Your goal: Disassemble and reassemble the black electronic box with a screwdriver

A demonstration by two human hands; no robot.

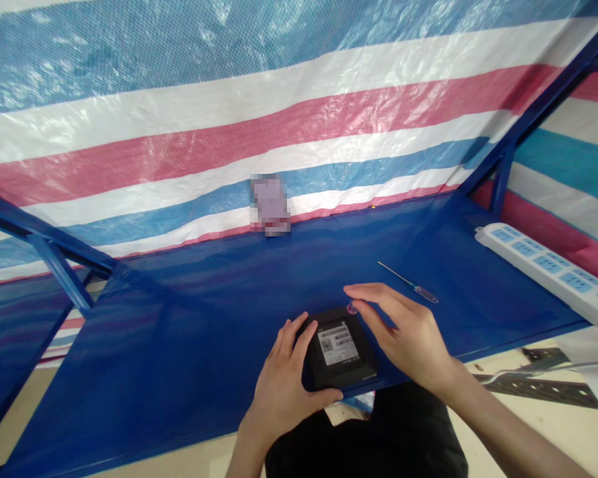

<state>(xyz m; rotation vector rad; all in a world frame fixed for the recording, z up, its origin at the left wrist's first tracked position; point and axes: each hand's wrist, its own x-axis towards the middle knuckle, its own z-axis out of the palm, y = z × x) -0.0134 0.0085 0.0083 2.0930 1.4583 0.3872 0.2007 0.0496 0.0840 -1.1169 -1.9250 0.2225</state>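
A small black box-shaped device [339,348] with a white label and QR code lies flat near the front edge of the blue table [189,318]. My left hand [284,385] grips its left side, fingers curled over the top and thumb along the near edge. My right hand [403,332] hovers over the device's right side, with the fingers pinched on a tiny pinkish object [352,307] at the upper right corner. A thin screwdriver [408,283] with a translucent handle lies on the table just beyond my right hand.
A white power strip [548,269] with blue sockets rests along the table's right edge. A striped red, white and blue tarp [279,119] hangs behind the table. A small blurred card [270,204] leans against it. Blue metal frame struts [60,265] stand at left and right.
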